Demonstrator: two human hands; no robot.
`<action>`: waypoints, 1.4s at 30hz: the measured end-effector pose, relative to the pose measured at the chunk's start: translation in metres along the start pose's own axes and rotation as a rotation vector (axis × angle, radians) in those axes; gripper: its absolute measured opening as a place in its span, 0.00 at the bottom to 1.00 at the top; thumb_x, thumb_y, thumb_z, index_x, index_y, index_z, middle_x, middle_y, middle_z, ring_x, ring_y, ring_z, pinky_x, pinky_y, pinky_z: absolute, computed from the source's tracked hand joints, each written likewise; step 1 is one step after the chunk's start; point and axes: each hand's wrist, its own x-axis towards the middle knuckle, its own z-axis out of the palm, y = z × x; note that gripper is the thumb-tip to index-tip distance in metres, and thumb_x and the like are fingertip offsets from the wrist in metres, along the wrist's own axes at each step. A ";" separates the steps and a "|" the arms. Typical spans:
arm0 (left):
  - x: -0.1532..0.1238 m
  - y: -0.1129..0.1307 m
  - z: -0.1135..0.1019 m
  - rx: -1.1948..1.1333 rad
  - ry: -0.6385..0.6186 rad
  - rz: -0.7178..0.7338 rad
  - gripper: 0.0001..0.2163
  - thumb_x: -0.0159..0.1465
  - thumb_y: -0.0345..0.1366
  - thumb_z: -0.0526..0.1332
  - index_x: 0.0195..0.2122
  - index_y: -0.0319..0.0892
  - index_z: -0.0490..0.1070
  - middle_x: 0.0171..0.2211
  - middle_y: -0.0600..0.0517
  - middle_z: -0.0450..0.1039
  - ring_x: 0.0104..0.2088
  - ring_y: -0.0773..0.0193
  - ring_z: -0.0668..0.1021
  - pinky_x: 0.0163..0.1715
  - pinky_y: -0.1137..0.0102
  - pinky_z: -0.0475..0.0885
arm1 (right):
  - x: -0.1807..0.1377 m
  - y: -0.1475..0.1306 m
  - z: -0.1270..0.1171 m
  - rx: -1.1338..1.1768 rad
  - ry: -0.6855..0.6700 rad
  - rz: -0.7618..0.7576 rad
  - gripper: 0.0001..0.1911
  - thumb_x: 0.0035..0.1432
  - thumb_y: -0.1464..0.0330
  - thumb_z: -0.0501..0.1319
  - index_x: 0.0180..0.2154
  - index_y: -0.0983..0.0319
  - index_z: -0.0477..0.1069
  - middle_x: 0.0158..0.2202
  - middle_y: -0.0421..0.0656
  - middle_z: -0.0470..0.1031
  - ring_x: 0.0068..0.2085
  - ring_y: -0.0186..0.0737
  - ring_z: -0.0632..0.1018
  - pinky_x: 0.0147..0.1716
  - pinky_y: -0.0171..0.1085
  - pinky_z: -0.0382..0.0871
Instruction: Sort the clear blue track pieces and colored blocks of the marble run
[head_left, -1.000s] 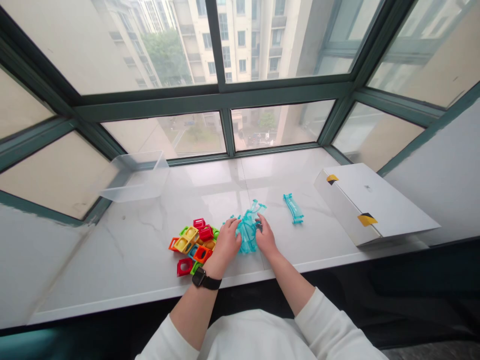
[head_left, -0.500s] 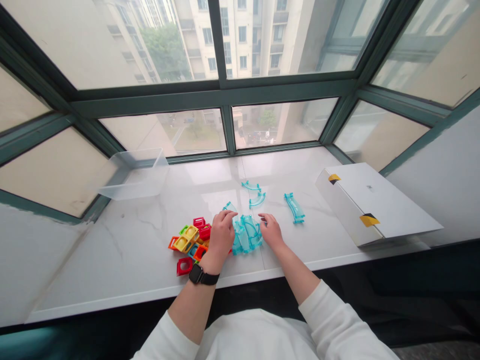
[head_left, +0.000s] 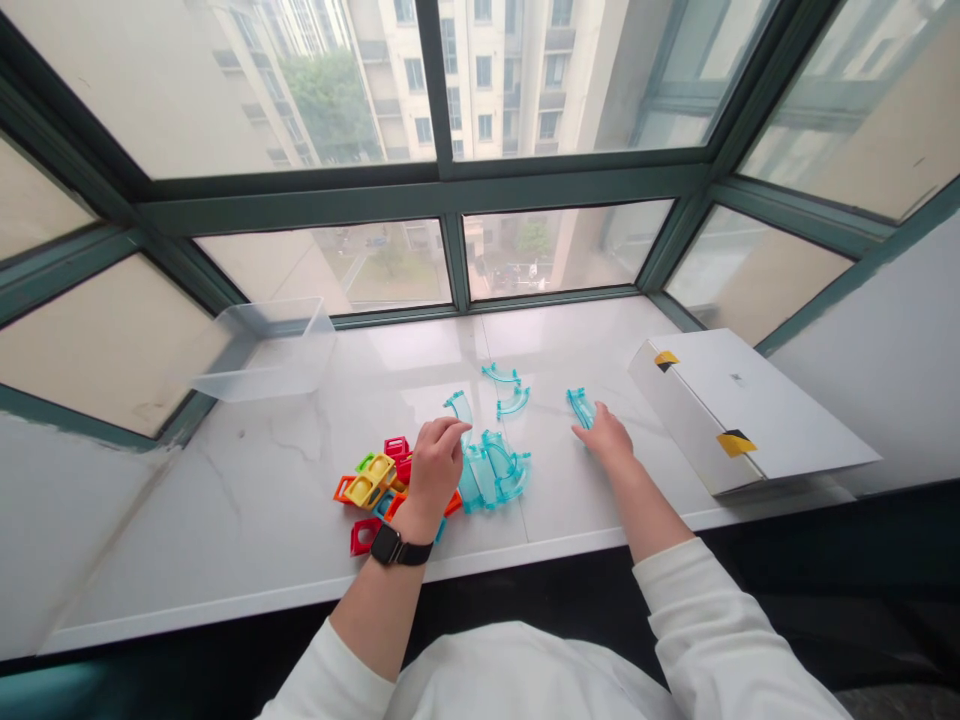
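Head view: two hands above a marble sill [head_left: 225,540]
Left hand [head_left: 435,470]: grip loosely curled, nothing visibly held, just beside clear teal track pieces [head_left: 491,478]
Right hand [head_left: 606,437]: grip open, fingertips [head_left: 583,424] touching a curved teal piece [head_left: 579,406], right of that cluster
Coloured magnetic tiles [head_left: 367,490]: left of that cluster

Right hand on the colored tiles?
No, the right hand is touching a clear teal curved track piece, while the colored plastic tiles lie beside the left hand.
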 end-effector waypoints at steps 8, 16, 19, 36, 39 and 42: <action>0.003 0.003 -0.005 -0.059 0.065 0.025 0.13 0.72 0.27 0.54 0.42 0.48 0.79 0.41 0.48 0.79 0.44 0.56 0.79 0.48 0.60 0.76 | -0.050 -0.011 0.013 0.243 -0.033 -0.156 0.22 0.59 0.60 0.68 0.54 0.56 0.70 0.47 0.46 0.82 0.44 0.47 0.82 0.42 0.40 0.72; 0.003 0.003 -0.006 -0.079 0.036 -0.011 0.14 0.72 0.28 0.54 0.40 0.48 0.79 0.42 0.48 0.79 0.46 0.57 0.79 0.50 0.60 0.77 | -0.073 -0.090 0.027 0.395 -0.184 -0.553 0.09 0.58 0.64 0.69 0.42 0.53 0.77 0.46 0.40 0.83 0.44 0.44 0.82 0.46 0.41 0.73; 0.000 0.005 -0.008 -0.099 0.027 -0.028 0.13 0.72 0.29 0.54 0.41 0.48 0.79 0.43 0.48 0.79 0.47 0.57 0.79 0.51 0.60 0.77 | -0.060 -0.106 0.029 0.415 -0.218 -0.531 0.18 0.59 0.65 0.69 0.52 0.51 0.76 0.51 0.42 0.83 0.48 0.46 0.82 0.49 0.44 0.74; -0.016 -0.002 -0.001 -0.100 -0.060 -0.167 0.17 0.66 0.22 0.54 0.43 0.47 0.79 0.45 0.48 0.76 0.48 0.56 0.78 0.50 0.61 0.76 | -0.118 -0.103 0.039 0.255 -0.122 -0.755 0.18 0.55 0.68 0.71 0.49 0.55 0.76 0.66 0.51 0.66 0.65 0.56 0.70 0.63 0.55 0.66; -0.018 -0.003 -0.002 -0.103 -0.041 -0.157 0.17 0.66 0.21 0.53 0.43 0.47 0.78 0.45 0.48 0.76 0.49 0.56 0.78 0.51 0.61 0.76 | -0.136 -0.103 0.045 0.247 -0.107 -0.781 0.21 0.56 0.63 0.72 0.52 0.55 0.75 0.71 0.52 0.60 0.69 0.59 0.64 0.66 0.58 0.62; -0.017 -0.001 -0.003 -0.105 -0.019 -0.139 0.17 0.66 0.21 0.54 0.43 0.47 0.78 0.45 0.48 0.77 0.48 0.57 0.78 0.51 0.61 0.76 | -0.151 -0.105 0.048 0.234 -0.089 -0.807 0.24 0.52 0.59 0.75 0.51 0.54 0.77 0.74 0.51 0.56 0.73 0.63 0.57 0.70 0.65 0.51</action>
